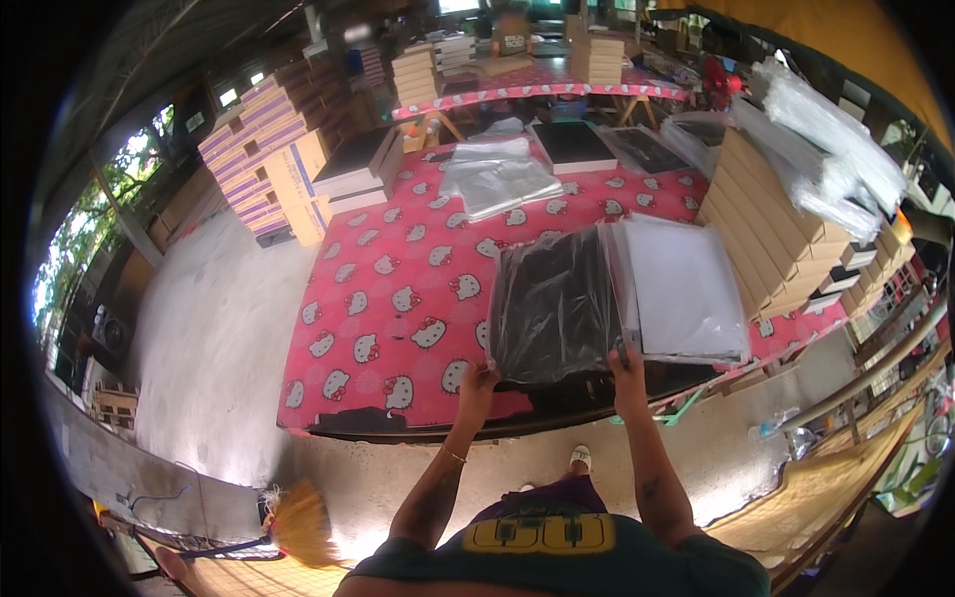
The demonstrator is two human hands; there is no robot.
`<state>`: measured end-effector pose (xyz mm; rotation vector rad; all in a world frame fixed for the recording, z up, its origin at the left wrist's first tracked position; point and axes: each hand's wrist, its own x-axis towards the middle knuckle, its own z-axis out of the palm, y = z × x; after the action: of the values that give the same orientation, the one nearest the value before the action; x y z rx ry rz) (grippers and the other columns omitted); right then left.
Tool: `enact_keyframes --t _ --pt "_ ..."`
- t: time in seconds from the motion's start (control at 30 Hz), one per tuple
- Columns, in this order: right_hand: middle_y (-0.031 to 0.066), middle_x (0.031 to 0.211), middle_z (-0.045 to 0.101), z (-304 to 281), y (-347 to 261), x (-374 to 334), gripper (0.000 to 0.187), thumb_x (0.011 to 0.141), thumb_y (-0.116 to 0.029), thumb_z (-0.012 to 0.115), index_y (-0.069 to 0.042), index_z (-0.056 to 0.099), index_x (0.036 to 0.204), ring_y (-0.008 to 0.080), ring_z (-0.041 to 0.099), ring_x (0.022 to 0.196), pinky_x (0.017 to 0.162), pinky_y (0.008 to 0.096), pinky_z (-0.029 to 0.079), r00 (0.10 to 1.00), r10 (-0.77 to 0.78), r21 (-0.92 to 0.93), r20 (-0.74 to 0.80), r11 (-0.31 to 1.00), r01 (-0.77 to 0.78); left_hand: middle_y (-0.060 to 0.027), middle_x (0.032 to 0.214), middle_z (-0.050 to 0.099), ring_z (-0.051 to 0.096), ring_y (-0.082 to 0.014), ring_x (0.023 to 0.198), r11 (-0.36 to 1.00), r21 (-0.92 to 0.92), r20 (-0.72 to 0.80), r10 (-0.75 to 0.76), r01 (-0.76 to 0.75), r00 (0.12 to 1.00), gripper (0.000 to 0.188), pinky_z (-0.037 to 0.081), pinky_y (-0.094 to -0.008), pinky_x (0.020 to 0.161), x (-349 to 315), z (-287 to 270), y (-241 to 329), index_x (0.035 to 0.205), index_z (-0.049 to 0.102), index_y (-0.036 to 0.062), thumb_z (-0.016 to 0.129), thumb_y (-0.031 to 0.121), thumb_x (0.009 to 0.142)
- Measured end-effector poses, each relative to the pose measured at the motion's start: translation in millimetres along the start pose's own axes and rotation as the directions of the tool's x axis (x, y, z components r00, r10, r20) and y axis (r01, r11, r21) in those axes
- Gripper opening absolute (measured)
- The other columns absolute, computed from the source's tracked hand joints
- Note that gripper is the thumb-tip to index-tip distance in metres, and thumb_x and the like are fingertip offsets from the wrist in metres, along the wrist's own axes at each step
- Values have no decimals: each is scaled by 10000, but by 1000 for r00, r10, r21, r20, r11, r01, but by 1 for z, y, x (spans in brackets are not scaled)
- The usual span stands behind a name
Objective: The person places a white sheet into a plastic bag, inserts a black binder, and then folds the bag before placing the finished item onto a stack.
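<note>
A flat black rectangular piece in a clear plastic bag lies at the table's near edge. My left hand is closed on its near left corner. At its near right corner, my right hand pinches the plastic edge. Wrinkles and glare show across the plastic. Right beside it lies a stack of white sheets in clear plastic, close to my right hand. Both pieces rest on the pink cartoon-cat tablecloth.
Clear plastic bags lie farther back, beside a black-topped white box. Brown boxes stand stacked at right under plastic rolls. Cartons rise at left. A broom is on the floor. A person is beyond the far table.
</note>
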<state>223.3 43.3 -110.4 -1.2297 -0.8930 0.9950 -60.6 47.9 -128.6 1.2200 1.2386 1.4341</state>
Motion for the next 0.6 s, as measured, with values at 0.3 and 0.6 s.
enact_keyframes --t 0.3,0.6 --pt "-14 963 617 -52 -86 21 285 929 -277 596 -116 548 1159 112 620 855 589 293 536 999 6 441 -36 897 11 -38 889 576 623 -152 787 812 -448 219 -308 376 926 275 535 -303 689 -1 82 54 1124 502 63 611 76 872" --pt "-27 927 631 -141 -116 48 189 961 -218 530 -111 576 1110 114 623 762 556 288 519 988 39 402 -149 916 25 -56 887 601 625 -157 693 959 -233 339 -78 164 938 403 566 -275 627 46 182 60 1298 444 85 540 45 909"
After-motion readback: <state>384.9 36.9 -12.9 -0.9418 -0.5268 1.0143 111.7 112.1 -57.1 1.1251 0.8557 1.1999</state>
